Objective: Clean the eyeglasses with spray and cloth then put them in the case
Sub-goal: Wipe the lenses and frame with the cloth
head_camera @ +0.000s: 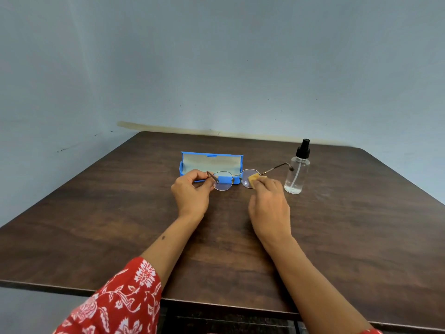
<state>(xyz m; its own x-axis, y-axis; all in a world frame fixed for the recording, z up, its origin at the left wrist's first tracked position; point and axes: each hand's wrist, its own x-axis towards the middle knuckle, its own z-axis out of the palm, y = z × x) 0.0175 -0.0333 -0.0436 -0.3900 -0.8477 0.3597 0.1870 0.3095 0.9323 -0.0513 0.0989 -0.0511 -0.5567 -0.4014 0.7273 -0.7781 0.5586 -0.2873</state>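
Observation:
Thin metal-framed eyeglasses (225, 180) are held just above the dark wooden table (120, 225), in front of the case. My left hand (191, 192) grips the frame at its left end, near the folded temple. My right hand (268, 204) pinches a small tan cloth (254, 177) against the right lens. The other temple sticks out to the right toward the spray bottle. Behind the glasses lies the blue case (212, 161), open, with a pale lining. A clear spray bottle (297, 171) with a black pump top stands upright to the right.
The table reaches the pale wall at the back, and its near edge runs just under my forearms. A red patterned sleeve (115, 302) covers my left arm at the lower left.

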